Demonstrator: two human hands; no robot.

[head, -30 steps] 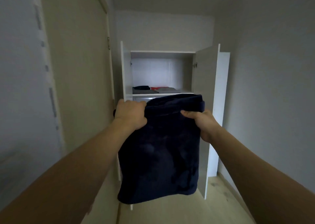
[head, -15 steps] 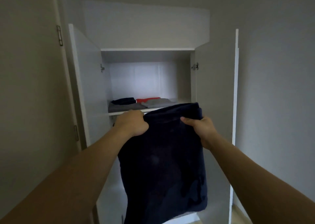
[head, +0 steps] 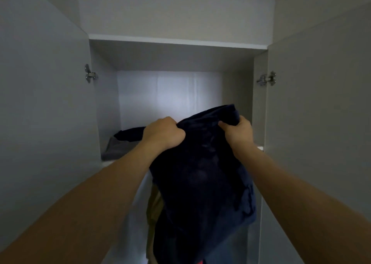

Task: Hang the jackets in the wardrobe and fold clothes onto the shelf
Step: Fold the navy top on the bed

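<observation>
While both fists clench its top edge, left grip [head: 163,133] and right grip [head: 237,132], limp dark navy garment [head: 200,183], folded double.

Navy garment [head: 200,173]; white wardrobe [head: 176,41]; grey folded clothes [head: 115,149]; tan garment [head: 153,205].

I see a dim room, pale grey walls [head: 170,6] above. Two open white doors, left door [head: 44,103] and right door [head: 321,113], each with a metal hinge [head: 90,74], stand either side. A bright white back panel [head: 170,95] glows behind.
</observation>
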